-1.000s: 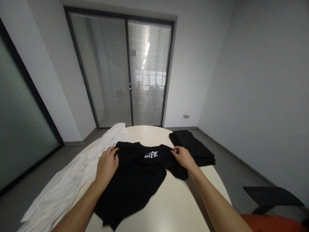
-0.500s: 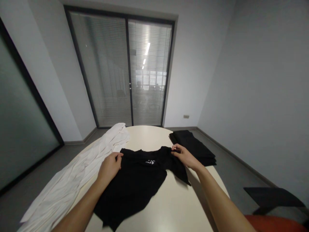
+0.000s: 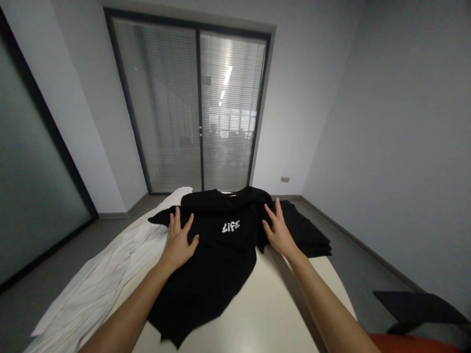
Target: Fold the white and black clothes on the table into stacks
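A black T-shirt (image 3: 217,264) with white lettering on its chest lies spread on the table (image 3: 272,314), its collar at the far side. My left hand (image 3: 180,242) is over the shirt's left side near the sleeve, fingers spread. On the other side, my right hand (image 3: 277,228) is at the right sleeve, its fingers also apart. Neither hand grips the cloth; whether the fingertips touch it I cannot tell. The shirt's left sleeve overlaps a white garment (image 3: 114,267).
Dark folded clothes (image 3: 305,228) are stacked at the table's right far edge. An orange-red chair seat (image 3: 415,343) with a black part (image 3: 419,304) stands at lower right. Behind the table is a glass partition with blinds (image 3: 162,108).
Both hands have let go of the shirt's shoulders and opened. The shirt's upper part now reaches farther across the table, its left sleeve is out over the white garment, and more lettering shows.
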